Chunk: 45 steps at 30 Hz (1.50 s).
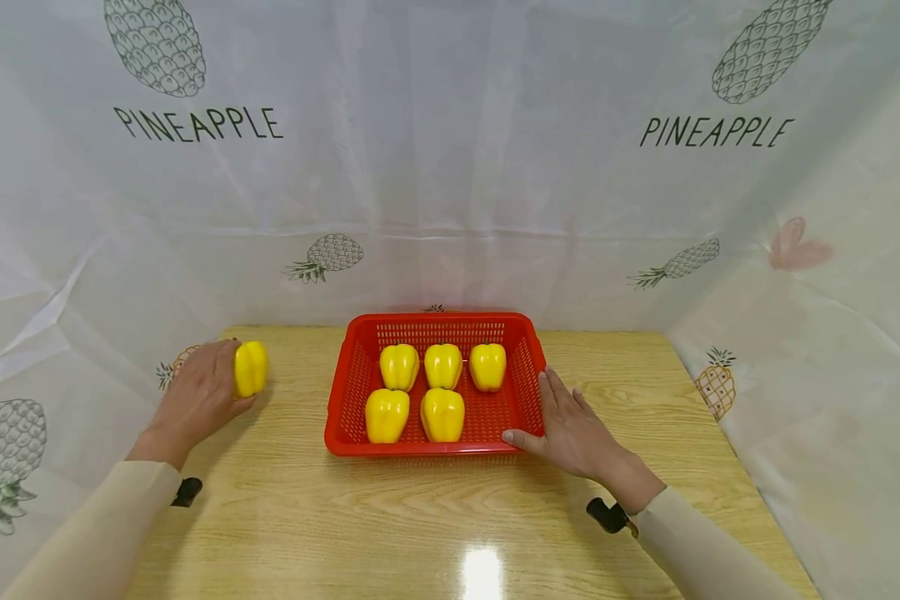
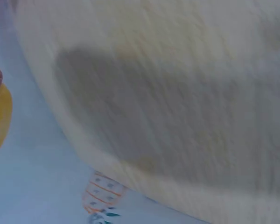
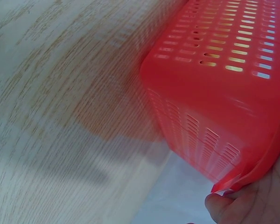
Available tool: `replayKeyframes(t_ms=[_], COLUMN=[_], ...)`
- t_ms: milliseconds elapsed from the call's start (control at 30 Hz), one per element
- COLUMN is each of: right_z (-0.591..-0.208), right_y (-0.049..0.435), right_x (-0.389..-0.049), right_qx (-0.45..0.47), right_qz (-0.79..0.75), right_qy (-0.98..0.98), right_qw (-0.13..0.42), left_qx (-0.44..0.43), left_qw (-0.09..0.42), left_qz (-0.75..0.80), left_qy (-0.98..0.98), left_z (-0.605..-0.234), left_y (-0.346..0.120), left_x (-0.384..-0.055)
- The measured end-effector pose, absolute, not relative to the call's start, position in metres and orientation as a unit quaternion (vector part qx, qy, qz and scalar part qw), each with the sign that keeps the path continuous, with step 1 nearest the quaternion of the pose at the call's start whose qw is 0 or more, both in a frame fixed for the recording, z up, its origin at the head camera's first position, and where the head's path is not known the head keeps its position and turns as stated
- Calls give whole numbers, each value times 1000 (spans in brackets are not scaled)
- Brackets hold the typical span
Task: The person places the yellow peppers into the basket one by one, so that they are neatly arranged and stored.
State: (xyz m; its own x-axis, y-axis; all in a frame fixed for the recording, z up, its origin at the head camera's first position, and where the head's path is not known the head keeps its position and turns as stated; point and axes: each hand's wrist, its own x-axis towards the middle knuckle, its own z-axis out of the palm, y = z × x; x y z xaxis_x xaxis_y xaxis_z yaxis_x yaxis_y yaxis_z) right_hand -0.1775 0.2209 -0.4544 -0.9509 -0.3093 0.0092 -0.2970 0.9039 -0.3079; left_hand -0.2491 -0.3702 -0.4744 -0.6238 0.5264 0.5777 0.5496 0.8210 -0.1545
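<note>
Off to the left of the basket, my left hand (image 1: 204, 387) holds a yellow bell pepper (image 1: 251, 368) above the table. In the left wrist view only a fingertip and part of the bell pepper (image 2: 0, 119) show at the edge. My right hand (image 1: 579, 435) rests against the right side of a red plastic basket (image 1: 427, 449), its fingers extended along the rim and its thumb on the front rim. Several yellow bell peppers stand inside, three in a back row (image 1: 443, 367) and two in front (image 1: 387, 416). The right wrist view shows that hand (image 3: 247, 205) touching the basket's rim.
The wooden table (image 1: 360, 533) runs under the basket and both arms. White sheeting (image 1: 450, 167) printed with pineapples hangs behind it and at both sides. A black strap or device (image 1: 607, 515) sits at the right wrist, another (image 1: 187, 492) at the left.
</note>
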Motion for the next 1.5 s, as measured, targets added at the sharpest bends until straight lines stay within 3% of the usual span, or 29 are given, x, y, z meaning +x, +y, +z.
replayKeyframes(t_ms=[533,1133,1500], right_z=[-454,-453,-452], right_y=[220,222,220], right_x=[-177,-178,-178], right_qx=[-152,-156,-152], right_qz=[-160,-140,-135], right_qy=[975,978,979], right_qw=[27,25,26], left_qx=[-330,-321,-343], left_qw=[342,269,258], left_qz=[-49,-31,-42], left_qy=[-879,-908,-902], left_z=[-429,-390,-388], left_y=[-306,-241,-212], left_x=[-264,-259,-259])
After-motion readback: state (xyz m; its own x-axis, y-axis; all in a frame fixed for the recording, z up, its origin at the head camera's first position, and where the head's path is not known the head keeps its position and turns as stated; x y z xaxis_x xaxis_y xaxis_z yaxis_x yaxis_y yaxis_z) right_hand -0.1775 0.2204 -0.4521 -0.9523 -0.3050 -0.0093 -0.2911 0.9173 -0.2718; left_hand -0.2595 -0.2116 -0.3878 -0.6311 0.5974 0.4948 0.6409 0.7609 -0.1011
